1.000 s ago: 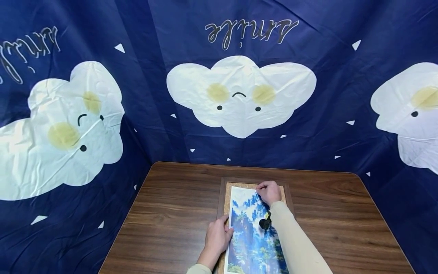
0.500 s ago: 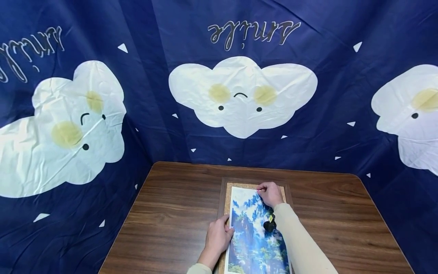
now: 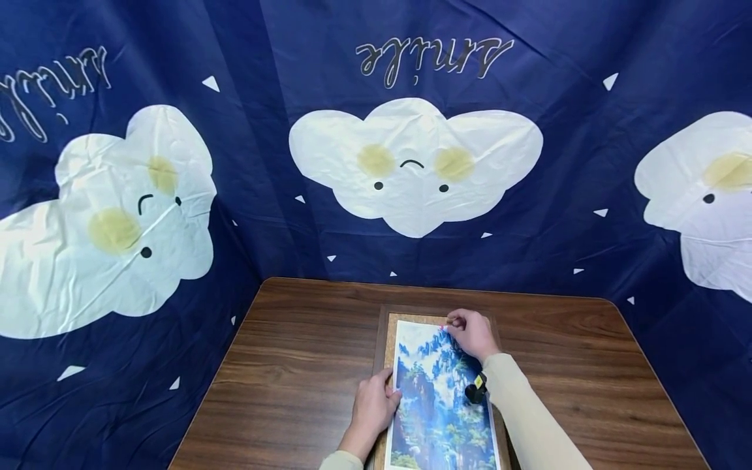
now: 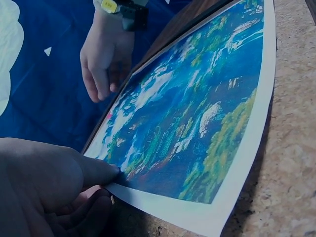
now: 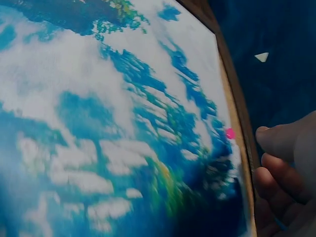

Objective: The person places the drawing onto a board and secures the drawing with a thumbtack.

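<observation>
A glossy landscape print [image 3: 431, 408] of blue mountains and waterfalls lies on a wood-framed cork board [image 4: 296, 128]. At its left edge my left hand [image 3: 371, 406] holds the paper, thumb [image 4: 101, 170] on top and the other fingers curled below the thumb, partly hidden in shadow. A small pink pin head [image 5: 230, 134] shows at the print's far edge. Just right of that pin is my right hand [image 3: 474, 336], its fingers loosely bent and nothing seen between them. In the right wrist view, its thumb [image 5: 276, 140] is apart from the pin.
The brown wooden table [image 3: 299, 365] extends to both sides of the board. Behind it hangs a dark blue curtain [image 3: 564, 248] printed with white clouds. A black wrist camera [image 3: 476, 391] hangs beneath my right wrist, over the print.
My right hand has let go of the pink pin and drawn back to the right, leaving it at the print's far edge. The left hand has stayed in place.
</observation>
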{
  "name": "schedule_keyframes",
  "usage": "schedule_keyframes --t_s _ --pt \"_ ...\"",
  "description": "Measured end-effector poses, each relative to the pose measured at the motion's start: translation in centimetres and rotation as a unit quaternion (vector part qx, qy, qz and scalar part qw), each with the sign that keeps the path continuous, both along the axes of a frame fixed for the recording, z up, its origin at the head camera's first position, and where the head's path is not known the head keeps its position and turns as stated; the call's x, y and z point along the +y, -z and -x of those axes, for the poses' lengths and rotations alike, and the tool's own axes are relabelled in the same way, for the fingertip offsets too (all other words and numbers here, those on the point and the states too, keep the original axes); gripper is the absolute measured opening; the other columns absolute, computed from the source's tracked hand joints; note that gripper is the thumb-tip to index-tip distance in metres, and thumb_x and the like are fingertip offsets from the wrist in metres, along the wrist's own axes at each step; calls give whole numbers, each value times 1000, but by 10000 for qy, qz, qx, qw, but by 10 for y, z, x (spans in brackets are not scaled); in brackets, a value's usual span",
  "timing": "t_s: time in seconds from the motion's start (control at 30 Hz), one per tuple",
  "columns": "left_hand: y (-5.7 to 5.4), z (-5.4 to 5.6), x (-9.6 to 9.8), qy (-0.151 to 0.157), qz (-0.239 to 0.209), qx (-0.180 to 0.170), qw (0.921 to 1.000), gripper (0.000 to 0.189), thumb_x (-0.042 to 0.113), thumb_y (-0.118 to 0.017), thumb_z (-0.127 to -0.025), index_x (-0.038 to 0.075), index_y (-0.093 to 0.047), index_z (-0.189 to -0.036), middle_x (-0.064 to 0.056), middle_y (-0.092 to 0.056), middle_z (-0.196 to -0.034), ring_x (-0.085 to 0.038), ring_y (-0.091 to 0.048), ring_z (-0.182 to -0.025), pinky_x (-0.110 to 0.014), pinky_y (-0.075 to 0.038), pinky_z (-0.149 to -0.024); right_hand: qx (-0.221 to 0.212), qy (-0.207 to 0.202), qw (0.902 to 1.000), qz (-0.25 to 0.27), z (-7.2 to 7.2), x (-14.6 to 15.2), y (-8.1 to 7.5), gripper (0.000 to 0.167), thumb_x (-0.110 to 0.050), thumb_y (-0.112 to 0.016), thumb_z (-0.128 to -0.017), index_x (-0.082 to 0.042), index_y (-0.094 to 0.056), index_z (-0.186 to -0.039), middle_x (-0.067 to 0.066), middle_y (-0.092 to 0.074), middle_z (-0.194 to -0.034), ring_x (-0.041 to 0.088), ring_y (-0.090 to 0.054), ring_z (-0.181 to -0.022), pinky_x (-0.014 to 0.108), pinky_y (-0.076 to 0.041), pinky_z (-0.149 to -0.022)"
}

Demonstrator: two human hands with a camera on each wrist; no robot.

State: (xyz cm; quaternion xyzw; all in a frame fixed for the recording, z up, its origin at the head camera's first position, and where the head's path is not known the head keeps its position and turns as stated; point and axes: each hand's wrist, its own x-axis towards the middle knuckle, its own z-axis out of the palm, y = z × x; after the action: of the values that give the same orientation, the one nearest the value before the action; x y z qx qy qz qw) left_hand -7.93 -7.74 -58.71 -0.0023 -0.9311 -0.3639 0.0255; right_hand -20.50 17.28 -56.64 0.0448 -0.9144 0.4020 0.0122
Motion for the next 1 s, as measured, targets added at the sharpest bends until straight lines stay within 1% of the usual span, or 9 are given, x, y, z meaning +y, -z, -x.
schedule_keyframes --t_s 0.1,0.2,0.33,0.57,0.7,0.77,0.83,0.93,1.0 --pt "-1 1 0 17 1 -16 10000 48 8 -85 -83 -2 -70 -127 12 -53 -64 -5 -50 -59 -29 -48 -63 223 66 9997 31 -5 8 -4 20 -8 -76 -95 -2 -76 -115 4 -70 -92 18 -62 -81 41 -54 -79" --pt "-2 3 0 31 5 14 10000 48 9 -85 -83 -3 -71 -127 12 -52 -64 -5 -50 -58 -29 -48 -62 328 75 9994 107 -12 18 -8 24 -10 -73 -98 0 -74 -119 6 -70 -95 19 -62 -83 41 -54 -80" --pt "-3 5 -2 59 19 13 10000 49 10 -86 -83 -2 -71 -127 12 -51 -63 -6 -50 -59 -30 -49 -63 448 185 9987 140 -20 31 -11 26 -13 -72 -99 -2 -74 -123 7 -71 -99 20 -64 -86 41 -55 -80" --pt "-5 7 -8 135 -42 -173 9997 53 12 -86 -83 -5 -68 -130 11 -52 -63 -7 -51 -59 -33 -50 -64 779 404 9961 -114 -35 49 -14 23 -14 -74 -99 -4 -75 -119 5 -71 -97 18 -62 -84 37 -53 -77" --pt "-5 8 -12 131 -105 -163 9997 53 11 -85 -84 -6 -67 -130 10 -52 -63 -6 -50 -58 -31 -50 -63 835 447 9952 -235 -48 57 -17 22 -15 -74 -99 -4 -75 -118 5 -70 -97 18 -62 -85 37 -53 -77" --pt "-6 9 -14 122 -136 -144 9997 53 10 -85 -84 -8 -66 -131 8 -54 -64 -7 -52 -58 -32 -51 -64 859 470 9948 -273 -55 60 -19 22 -17 -72 -101 -5 -75 -119 5 -70 -98 18 -63 -87 38 -54 -78" --pt "-8 9 -15 107 -124 -130 9998 54 11 -85 -84 -8 -66 -131 6 -56 -65 -10 -58 -62 -35 -54 -68 932 467 9940 -336 -63 62 -19 23 -21 -69 -104 -5 -75 -119 6 -71 -100 19 -64 -88 40 -55 -79" --pt "-12 9 -19 92 -135 -127 9998 56 12 -85 -84 -9 -64 -132 3 -61 -67 -16 -65 -67 -41 -58 -73 1164 475 9912 -421 -74 66 -20 24 -23 -65 -106 -5 -75 -119 7 -71 -102 21 -66 -90 42 -56 -80" --pt "-15 8 -22 84 -142 -69 9998 58 12 -86 -84 -10 -64 -133 3 -63 -67 -15 -66 -68 -43 -59 -74 1329 477 9887 -501 -82 69 -20 25 -23 -64 -107 -4 -75 -119 8 -72 -104 22 -68 -92 45 -57 -80"
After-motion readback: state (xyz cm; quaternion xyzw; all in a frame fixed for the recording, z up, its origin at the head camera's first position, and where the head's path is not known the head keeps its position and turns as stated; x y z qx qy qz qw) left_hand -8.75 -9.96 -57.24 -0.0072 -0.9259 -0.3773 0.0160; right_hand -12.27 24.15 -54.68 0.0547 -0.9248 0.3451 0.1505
